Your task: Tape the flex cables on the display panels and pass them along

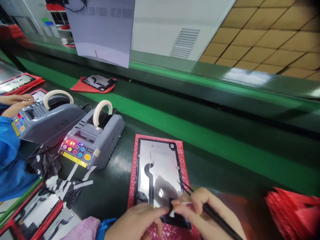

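A flat display panel (160, 173) with a silver back and black edges lies on a red bubble-wrap sleeve (185, 166) before me. Over its near end, my left hand (137, 221) has its fingers curled together, the tips at a small black-and-white piece (171, 208). What the left fingers grip is partly hidden. My right hand (212, 213) is closed around black tweezers (220, 221), whose points stick out over the panel's right edge. The right thumb and forefinger also pinch at the small piece.
Left of the panel stands a grey tape dispenser (107, 143) with tape strips (82, 184) hanging near it. Beyond it is a second dispenser (55, 123), beside a co-worker's hands (17, 101). Red sleeves (295, 213) are piled at right; another panel (98, 81) lies farther back.
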Demonstrator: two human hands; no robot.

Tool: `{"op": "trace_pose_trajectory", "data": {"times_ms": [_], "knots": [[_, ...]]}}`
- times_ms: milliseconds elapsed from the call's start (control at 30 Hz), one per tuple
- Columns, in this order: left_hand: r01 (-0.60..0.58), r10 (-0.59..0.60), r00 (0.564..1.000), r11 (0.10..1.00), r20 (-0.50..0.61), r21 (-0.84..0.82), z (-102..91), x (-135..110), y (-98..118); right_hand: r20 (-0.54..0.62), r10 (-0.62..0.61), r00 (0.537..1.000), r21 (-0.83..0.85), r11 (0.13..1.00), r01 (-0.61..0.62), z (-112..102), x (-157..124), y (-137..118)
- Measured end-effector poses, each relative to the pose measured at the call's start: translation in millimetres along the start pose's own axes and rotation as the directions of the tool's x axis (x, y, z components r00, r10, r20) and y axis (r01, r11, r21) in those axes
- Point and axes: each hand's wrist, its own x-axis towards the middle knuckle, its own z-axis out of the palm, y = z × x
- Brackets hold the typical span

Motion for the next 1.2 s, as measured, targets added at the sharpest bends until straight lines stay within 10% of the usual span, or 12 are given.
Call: {"op": "trace_pose_trajectory", "data": {"times_ms": [233, 733, 1033, 1200], "knots": [[0.194, -0.144, 0.976, 0.914, -0.160, 0.358, -41.8, 6, 24, 0.375, 0.043, 0.926, -0.074, 0.997, -0.016, 29, 56, 18], [0.202, -0.239, 0.970, 0.671, -0.050, 0.713, -51.4, 25, 4, 0.257, -0.022, 0.966, -0.271, 0.958, 0.094, 51, 58, 38], [0.161, -0.201, 0.979, 0.627, -0.041, 0.762, -46.0, 20, -4, 0.163, -0.524, 0.836, -0.703, 0.533, 0.471, 55, 97, 38], [0.123, -0.098, 0.992, 0.616, -0.080, 0.778, -49.6, 18, -5, 0.092, -0.545, 0.833, -0.698, 0.562, 0.444, 60, 91, 24]]}}
